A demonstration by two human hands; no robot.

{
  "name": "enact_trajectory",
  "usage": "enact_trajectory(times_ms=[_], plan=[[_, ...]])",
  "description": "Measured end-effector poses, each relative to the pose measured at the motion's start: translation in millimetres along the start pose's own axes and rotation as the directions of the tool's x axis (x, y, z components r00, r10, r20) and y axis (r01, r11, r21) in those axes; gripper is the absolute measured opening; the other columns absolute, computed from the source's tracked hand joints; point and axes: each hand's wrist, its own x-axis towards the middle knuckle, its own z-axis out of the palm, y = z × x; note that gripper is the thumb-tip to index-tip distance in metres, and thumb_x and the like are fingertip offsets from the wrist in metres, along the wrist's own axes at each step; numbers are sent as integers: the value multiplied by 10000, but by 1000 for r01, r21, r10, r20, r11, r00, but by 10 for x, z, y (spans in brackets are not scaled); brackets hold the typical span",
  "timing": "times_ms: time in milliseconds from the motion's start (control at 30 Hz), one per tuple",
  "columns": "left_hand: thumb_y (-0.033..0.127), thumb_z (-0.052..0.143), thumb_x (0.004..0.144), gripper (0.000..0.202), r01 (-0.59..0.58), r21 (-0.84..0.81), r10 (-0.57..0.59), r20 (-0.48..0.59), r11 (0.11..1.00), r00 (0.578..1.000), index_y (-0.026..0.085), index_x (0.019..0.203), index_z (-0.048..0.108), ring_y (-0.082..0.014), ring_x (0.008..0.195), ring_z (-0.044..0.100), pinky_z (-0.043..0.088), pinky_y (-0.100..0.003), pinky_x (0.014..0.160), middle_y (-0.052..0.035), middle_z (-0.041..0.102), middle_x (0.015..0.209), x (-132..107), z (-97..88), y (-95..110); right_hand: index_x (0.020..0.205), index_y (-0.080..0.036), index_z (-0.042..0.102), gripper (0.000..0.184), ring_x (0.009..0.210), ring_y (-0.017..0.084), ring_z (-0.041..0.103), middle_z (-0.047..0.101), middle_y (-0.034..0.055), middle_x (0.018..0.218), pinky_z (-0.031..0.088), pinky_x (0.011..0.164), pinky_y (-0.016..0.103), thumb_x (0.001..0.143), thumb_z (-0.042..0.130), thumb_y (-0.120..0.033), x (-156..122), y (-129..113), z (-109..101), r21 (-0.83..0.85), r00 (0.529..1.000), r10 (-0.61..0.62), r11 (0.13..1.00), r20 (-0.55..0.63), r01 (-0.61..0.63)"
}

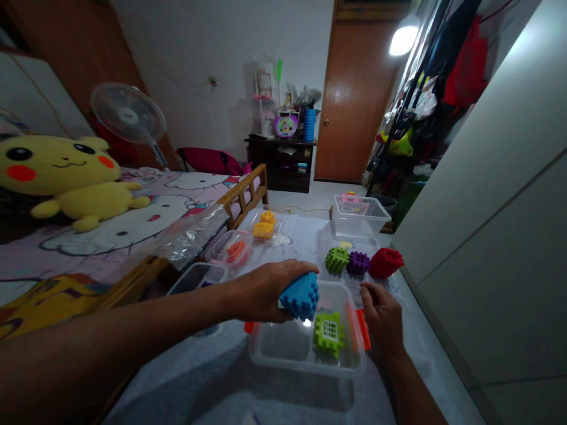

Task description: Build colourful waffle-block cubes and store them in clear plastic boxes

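Note:
My left hand (270, 289) is closed around a stack of blue interlocking toy tiles (301, 296) with notched edges, above a clear plastic box (283, 348). Inside that box, on its right side, lies a lime green notched tile (328, 333) with a white window-like grid. To the right of the box is my right hand (383, 316), its fingers curled and nothing visible in them. An orange latch (363, 329) on the box's side is close to it. Beyond the box sit green (337, 260), purple (358, 263) and red (386, 262) stacks of similar tiles.
Small clear boxes hold orange pieces (235, 251) and yellow pieces (264, 225) at the table's left. Another clear box (205, 271) is partly behind my left arm. A large clear bin (359, 218) stands at the far end. A wooden bed rail (243, 195) borders the left side.

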Motion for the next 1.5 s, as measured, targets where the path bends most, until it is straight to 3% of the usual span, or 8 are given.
enact_trajectory(times_ms=[167, 333, 533, 833, 1000, 1133, 1300, 1500], plan=[[224, 721, 669, 788, 21, 73, -31, 135, 997, 990, 294, 1361, 350, -244, 1117, 587, 470, -329, 929, -65, 553, 1272, -70, 320, -15, 863, -180, 678, 245, 740, 198, 644, 704, 63, 827, 495, 697, 318, 889, 507, -354, 8, -6, -2, -5, 1000, -9, 1000, -9, 9], [232, 676, 676, 716, 49, 227, -115, 286, 973, 951, 291, 1327, 384, -281, 970, 649, 525, -345, 763, -81, 588, 1167, 18, 483, -39, 860, -180, 678, 244, 743, 198, 642, 707, 68, 832, 495, 688, 313, 882, 509, -354, 15, -9, -11, 3, 1000, -15, 1000, -19, 15], [247, 674, 645, 677, 68, 348, -190, 330, 935, 925, 279, 1269, 414, -317, 883, 669, 543, -380, 663, -100, 601, 1108, 133, 609, -87, 858, -178, 680, 252, 747, 201, 644, 707, 69, 834, 492, 694, 314, 887, 504, -356, 16, -1, -9, 4, 1000, -22, 1000, -5, 22], [301, 657, 691, 629, 147, 313, -246, 304, 938, 920, 290, 1265, 401, -323, 926, 665, 541, -391, 677, -106, 591, 1136, 224, 751, -143, 862, -185, 686, 241, 750, 203, 645, 713, 68, 845, 498, 703, 322, 876, 513, -352, 16, 8, -1, 10, 1000, -11, 1000, -13, 11], [309, 700, 670, 743, 144, 307, -244, 315, 941, 917, 287, 1334, 365, -327, 931, 663, 540, -392, 687, -122, 589, 1165, 211, 729, -141, 879, -183, 681, 238, 765, 201, 644, 708, 64, 854, 493, 717, 320, 884, 514, -353, 5, 25, -3, 5, 1000, -13, 1000, 0, 13], [420, 762, 618, 867, 155, 319, -275, 377, 935, 884, 254, 1370, 365, -357, 1010, 639, 540, -421, 752, -154, 579, 1225, 221, 594, -55, 897, -179, 681, 246, 770, 200, 640, 702, 63, 859, 486, 719, 318, 896, 509, -355, -3, 42, 2, -4, 1000, -9, 1000, 6, 9], [513, 679, 705, 666, 178, 362, -312, 355, 915, 881, 221, 1272, 487, -358, 985, 657, 547, -454, 759, -154, 623, 1188, 227, 511, 38, 881, -176, 676, 249, 749, 200, 636, 696, 63, 841, 484, 707, 318, 893, 512, -362, -2, 36, 0, 0, 1000, -13, 1000, 19, 13], [383, 617, 740, 471, 157, 417, -305, 316, 895, 899, 176, 1157, 542, -350, 942, 675, 553, -469, 749, -161, 678, 1088, 190, 530, 29, 897, -176, 679, 249, 772, 206, 641, 700, 67, 860, 489, 722, 321, 892, 512, -361, -6, 40, -1, -3, 1000, -6, 1000, 14, 6]])
